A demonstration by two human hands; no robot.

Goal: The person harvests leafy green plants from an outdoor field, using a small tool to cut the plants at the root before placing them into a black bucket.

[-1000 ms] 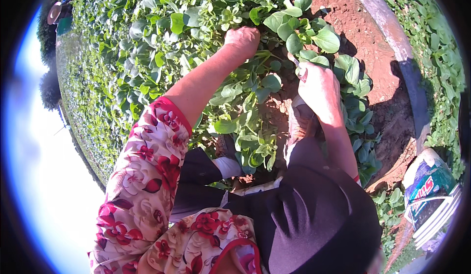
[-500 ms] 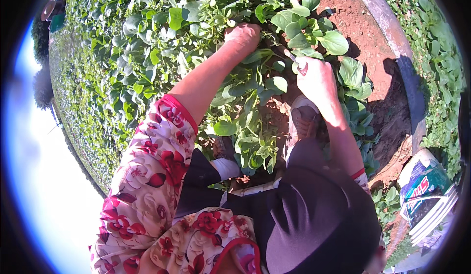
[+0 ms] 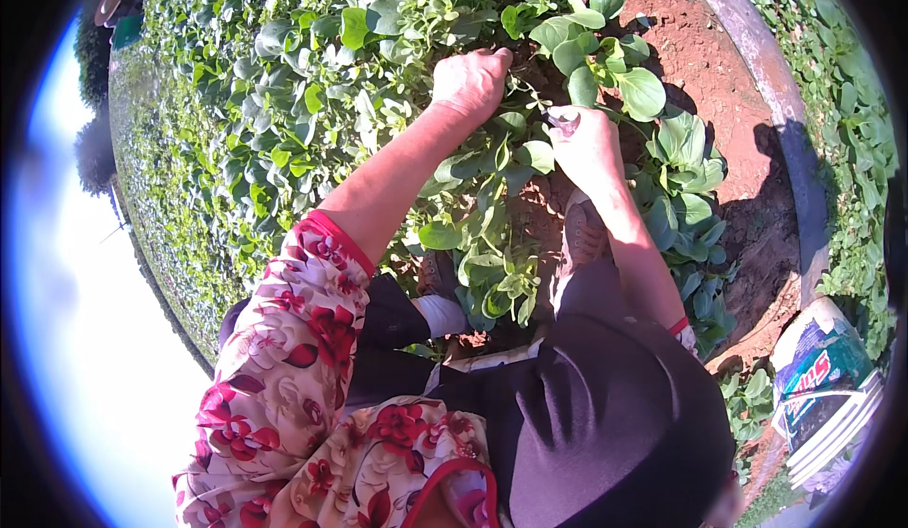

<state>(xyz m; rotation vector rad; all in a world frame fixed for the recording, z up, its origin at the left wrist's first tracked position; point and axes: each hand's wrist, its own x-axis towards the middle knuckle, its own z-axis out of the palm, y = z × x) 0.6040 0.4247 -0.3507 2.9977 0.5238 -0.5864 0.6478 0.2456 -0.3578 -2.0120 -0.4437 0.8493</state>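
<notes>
My left hand (image 3: 471, 84) is closed in a fist among the low green plants, its fingers around thin plant stems (image 3: 518, 84) that are partly hidden. To its right and slightly nearer, my right hand (image 3: 588, 150) is closed around a small knife (image 3: 564, 124); its dark handle shows at the thumb, and the blade is hard to make out. Beyond the right hand grows a broad-leaved plant (image 3: 641, 93) with round leaves. Between my forearms, more leafy stems (image 3: 473, 235) hang over the soil.
My shoe (image 3: 584, 235) stands on the soil between the plants. At right, red soil (image 3: 700, 65) borders a long grey pipe-like edge (image 3: 780, 103). A printed bucket (image 3: 821, 367) sits at lower right. Far at upper left is another person in a hat (image 3: 113, 3).
My right hand has moved left and slightly up, closer to the left hand, and the knife has turned with it. My left hand remains closed at nearly the same place.
</notes>
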